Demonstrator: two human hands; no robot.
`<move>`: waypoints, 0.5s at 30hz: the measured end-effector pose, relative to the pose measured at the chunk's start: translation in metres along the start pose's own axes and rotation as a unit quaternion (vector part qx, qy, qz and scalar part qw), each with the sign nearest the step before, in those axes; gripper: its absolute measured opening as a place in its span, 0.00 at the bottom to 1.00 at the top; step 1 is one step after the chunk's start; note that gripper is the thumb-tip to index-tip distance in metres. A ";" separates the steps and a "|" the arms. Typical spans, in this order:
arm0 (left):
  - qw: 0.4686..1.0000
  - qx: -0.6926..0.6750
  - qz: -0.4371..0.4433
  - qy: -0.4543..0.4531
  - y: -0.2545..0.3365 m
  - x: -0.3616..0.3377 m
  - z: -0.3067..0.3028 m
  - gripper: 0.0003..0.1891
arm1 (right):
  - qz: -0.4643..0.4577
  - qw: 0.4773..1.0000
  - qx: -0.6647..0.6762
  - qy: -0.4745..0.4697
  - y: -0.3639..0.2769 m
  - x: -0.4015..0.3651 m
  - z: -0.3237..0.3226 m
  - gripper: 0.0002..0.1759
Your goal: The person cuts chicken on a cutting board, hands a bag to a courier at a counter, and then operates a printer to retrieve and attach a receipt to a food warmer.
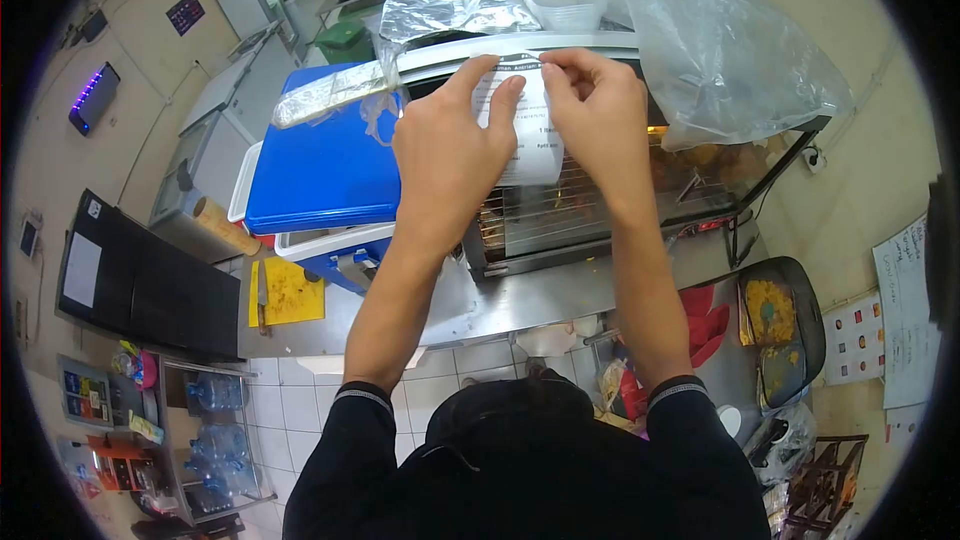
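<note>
A printed paper receipt (538,135) hangs in front of the upper edge of a glass-fronted food warmer (560,220). My left hand (455,130) is at its upper left, with the index finger at the top edge and the thumb over the paper. At the upper right corner, my right hand (603,105) pinches the paper between thumb and fingers. Behind the glass are wire racks with food that I cannot make out clearly. A sheet of aluminium foil (455,8) and a large clear plastic bag (730,50) lie on top of the warmer.
A blue cooler box (325,160) stands left of the warmer on the steel counter (510,310). A knife (262,295) lies on a yellow cutting board (300,292). To the right is a black tray (800,290) with yellow food. Water bottles (218,450) fill a rack at lower left.
</note>
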State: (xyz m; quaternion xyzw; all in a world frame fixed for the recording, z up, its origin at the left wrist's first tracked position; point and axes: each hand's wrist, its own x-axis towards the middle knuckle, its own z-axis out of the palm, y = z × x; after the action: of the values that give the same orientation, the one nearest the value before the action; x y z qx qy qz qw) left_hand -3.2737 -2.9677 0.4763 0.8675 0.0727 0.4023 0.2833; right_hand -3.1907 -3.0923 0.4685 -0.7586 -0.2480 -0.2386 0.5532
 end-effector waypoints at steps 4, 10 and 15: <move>0.962 0.201 0.178 0.056 0.000 0.000 -0.005 0.18 | 0.010 0.997 -0.058 -0.044 -0.007 0.009 -0.010 0.14; 0.949 0.162 0.265 0.052 -0.014 0.007 0.000 0.16 | 0.024 0.996 -0.062 -0.061 -0.008 0.013 -0.013 0.15; 0.944 0.159 0.287 -0.009 -0.012 0.016 -0.004 0.15 | 0.009 0.993 -0.073 -0.093 -0.011 0.018 -0.017 0.15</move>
State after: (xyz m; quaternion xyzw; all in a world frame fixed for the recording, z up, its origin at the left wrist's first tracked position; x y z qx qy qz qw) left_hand -3.2648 -2.9507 0.4825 0.8889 -0.1192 0.4420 0.0146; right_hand -3.1857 -3.1037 0.4925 -0.8182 -0.2735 -0.1792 0.4729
